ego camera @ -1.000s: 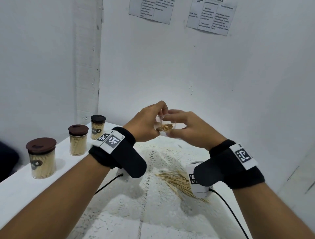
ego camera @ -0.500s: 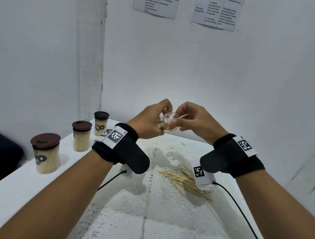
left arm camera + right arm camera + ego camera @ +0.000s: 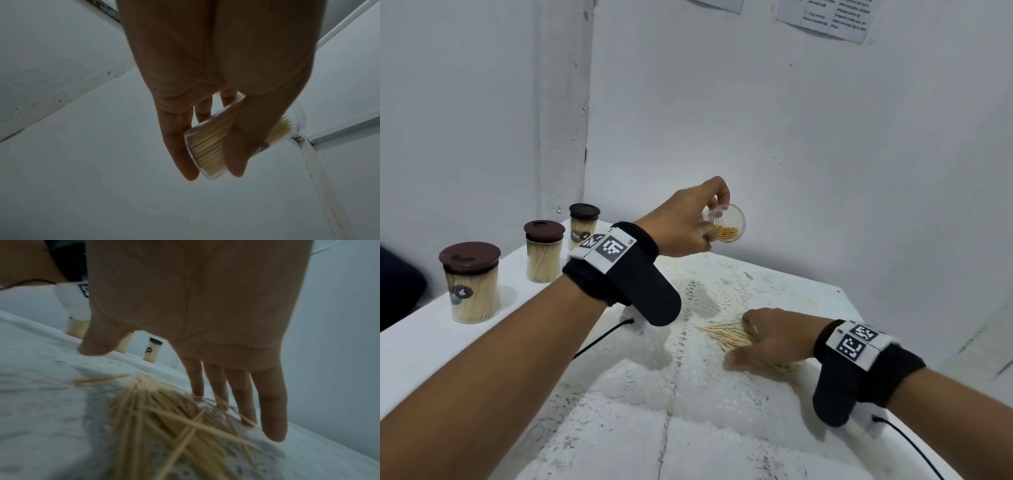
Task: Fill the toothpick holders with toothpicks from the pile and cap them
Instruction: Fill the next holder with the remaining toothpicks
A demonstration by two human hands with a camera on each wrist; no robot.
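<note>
White table (image 3: 431, 342) across the lower half, lace cloth (image 3: 640, 383) spread over its middle. Left forearm stretched forward and raised above the table, black wristband with a marker tag; right forearm low, reaching in from the right, wrist nearly at cloth level. Hands well apart: one up in the air, one down on the cloth.

Left hand (image 3: 681, 226) up by the back wall, fingers and thumb curled round a clear uncapped toothpick holder (image 3: 724, 223), tipped so the open mouth faces the head camera. Partly filled, toothpick ends bunched in the lower part. From the left wrist view, thumb across the holder's (image 3: 207, 146) side, fingers behind it.

Right hand (image 3: 774, 337) palm down over the pile of toothpicks (image 3: 726, 334), fingers (image 3: 273, 410) straight and spread, tips touching the sticks and cloth, thumb out to the side. Nothing pinched, as far as the blur allows.

Along the left edge, three capped holders in a row, full: nearest (image 3: 470, 282), middle (image 3: 543, 251), farthest (image 3: 583, 224), all upright with dark brown lids.
</note>
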